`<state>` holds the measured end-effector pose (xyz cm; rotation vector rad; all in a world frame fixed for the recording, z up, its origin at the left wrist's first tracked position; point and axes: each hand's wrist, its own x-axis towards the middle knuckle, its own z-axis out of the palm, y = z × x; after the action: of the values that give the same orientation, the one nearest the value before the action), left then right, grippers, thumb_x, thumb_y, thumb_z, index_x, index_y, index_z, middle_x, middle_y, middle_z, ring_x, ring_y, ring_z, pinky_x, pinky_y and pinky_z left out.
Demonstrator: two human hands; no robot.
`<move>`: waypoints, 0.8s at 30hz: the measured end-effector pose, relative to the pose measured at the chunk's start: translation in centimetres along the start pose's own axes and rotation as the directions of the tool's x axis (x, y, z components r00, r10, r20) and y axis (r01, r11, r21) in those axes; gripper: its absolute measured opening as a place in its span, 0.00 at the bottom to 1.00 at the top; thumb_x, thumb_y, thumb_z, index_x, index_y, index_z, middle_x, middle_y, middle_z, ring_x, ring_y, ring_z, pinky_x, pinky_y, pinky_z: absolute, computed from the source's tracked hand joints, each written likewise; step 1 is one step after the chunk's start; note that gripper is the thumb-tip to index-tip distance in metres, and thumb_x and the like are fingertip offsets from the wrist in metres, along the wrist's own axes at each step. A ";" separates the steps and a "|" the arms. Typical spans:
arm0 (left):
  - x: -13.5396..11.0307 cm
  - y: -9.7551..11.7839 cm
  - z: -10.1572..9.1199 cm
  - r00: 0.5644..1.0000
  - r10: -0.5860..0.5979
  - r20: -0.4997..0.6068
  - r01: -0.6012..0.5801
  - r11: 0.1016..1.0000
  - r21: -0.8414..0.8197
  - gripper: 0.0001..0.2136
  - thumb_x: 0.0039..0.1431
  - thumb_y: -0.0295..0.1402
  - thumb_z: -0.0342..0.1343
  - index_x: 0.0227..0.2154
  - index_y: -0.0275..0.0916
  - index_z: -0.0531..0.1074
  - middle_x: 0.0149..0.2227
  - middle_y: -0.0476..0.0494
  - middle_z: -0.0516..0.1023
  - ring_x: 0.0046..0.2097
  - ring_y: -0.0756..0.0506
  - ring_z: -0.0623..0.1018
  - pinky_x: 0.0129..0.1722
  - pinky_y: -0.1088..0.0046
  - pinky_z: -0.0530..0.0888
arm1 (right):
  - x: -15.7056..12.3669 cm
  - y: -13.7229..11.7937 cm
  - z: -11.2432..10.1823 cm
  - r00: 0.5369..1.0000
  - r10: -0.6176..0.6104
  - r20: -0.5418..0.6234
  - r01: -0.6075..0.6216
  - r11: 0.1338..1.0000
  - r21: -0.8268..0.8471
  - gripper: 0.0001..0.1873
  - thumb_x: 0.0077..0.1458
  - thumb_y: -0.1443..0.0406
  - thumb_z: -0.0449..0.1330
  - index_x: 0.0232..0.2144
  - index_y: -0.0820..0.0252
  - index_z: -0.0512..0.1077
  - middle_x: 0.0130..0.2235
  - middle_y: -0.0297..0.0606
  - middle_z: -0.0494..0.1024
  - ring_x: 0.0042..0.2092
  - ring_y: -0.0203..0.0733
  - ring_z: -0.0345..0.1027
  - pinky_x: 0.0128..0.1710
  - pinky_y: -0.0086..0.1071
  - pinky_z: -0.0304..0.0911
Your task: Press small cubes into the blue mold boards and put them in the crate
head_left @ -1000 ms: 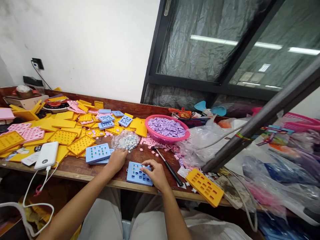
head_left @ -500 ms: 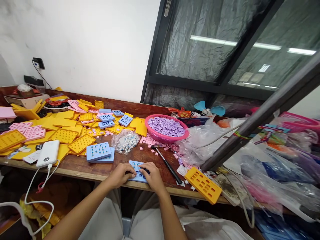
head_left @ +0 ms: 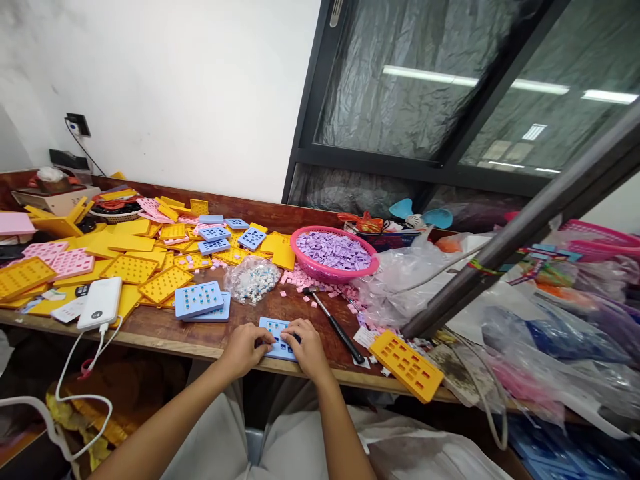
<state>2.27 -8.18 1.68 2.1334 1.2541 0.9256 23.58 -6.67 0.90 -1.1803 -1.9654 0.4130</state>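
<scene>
A light-blue slotted panel (head_left: 274,326) lies flat at the table's front edge, with small white-and-teal pieces in its upper slots and dark openings lower down. My left hand (head_left: 245,349) is closed at its left side, with thumb and forefinger bent over the surface. From the right, my right hand (head_left: 307,348) reaches over the panel with fingers curled together; whatever lies between the fingertips is too small to make out. Two more filled blue panels (head_left: 199,298) lie stacked to the left. Behind the worked panel sits a clear bag of small white-and-blue pieces (head_left: 253,280).
A hammer (head_left: 340,330) lies right of my hands, by an orange slotted panel (head_left: 407,365) overhanging the edge. Behind are a pink basket (head_left: 336,272) of purple tiles and scattered pink tiles. Yellow panels (head_left: 131,244) and a white power bank (head_left: 100,303) crowd the left. A slanted metal bar (head_left: 500,240) crosses the right.
Both hands stay at the blue panel, their fingers shifting slightly; the right hand's fingers have drawn a little to the right. The view has moved slightly.
</scene>
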 end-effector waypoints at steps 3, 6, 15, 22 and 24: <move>-1.2 0.5 0.4 0.976 0.218 0.009 -0.207 0.915 0.346 0.08 0.65 0.28 0.54 0.38 0.43 0.79 0.36 0.46 0.83 0.41 0.42 0.76 0.45 0.63 0.67 | 0.0 0.1 0.2 1.000 -0.012 0.001 0.012 1.000 -0.024 0.08 0.62 0.64 0.61 0.33 0.55 0.80 0.37 0.40 0.78 0.43 0.47 0.69 0.46 0.40 0.64; -2.5 0.7 0.9 0.927 0.368 0.070 -0.347 0.774 0.529 0.08 0.67 0.28 0.50 0.41 0.40 0.76 0.40 0.41 0.82 0.42 0.41 0.75 0.46 0.59 0.67 | -0.1 0.1 0.2 0.999 -0.042 -0.006 0.041 0.995 -0.087 0.08 0.63 0.64 0.61 0.34 0.55 0.80 0.38 0.40 0.78 0.44 0.48 0.69 0.47 0.40 0.65; -2.6 1.4 -0.2 0.893 0.444 0.069 -0.406 0.730 0.549 0.10 0.70 0.33 0.48 0.40 0.39 0.74 0.42 0.39 0.80 0.42 0.41 0.73 0.46 0.60 0.68 | -2.8 -3.3 0.0 0.978 -0.137 0.159 0.204 0.801 -0.563 0.15 0.67 0.63 0.57 0.53 0.61 0.74 0.53 0.48 0.76 0.54 0.54 0.66 0.53 0.45 0.64; 6.0 -2.0 -5.0 0.993 -0.094 -0.066 0.115 0.754 0.647 0.15 0.69 0.28 0.43 0.42 0.34 0.77 0.45 0.33 0.79 0.49 0.38 0.76 0.51 0.61 0.71 | -3.0 -5.1 0.9 0.951 -0.127 0.281 0.294 0.650 -0.701 0.21 0.66 0.56 0.58 0.51 0.69 0.76 0.54 0.54 0.74 0.56 0.59 0.62 0.58 0.50 0.58; 7.7 -3.5 -5.6 0.979 -0.195 -0.064 0.189 0.732 0.654 0.16 0.67 0.24 0.44 0.41 0.31 0.79 0.44 0.29 0.79 0.47 0.37 0.78 0.48 0.61 0.73 | -2.8 -5.4 0.7 0.944 -0.118 0.309 0.310 0.639 -0.704 0.21 0.66 0.56 0.57 0.49 0.70 0.77 0.52 0.54 0.74 0.55 0.59 0.62 0.57 0.49 0.58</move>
<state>-1.21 0.69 5.19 2.4274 1.9782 0.3958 20.54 -11.77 2.54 -1.3867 -2.5656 -0.4806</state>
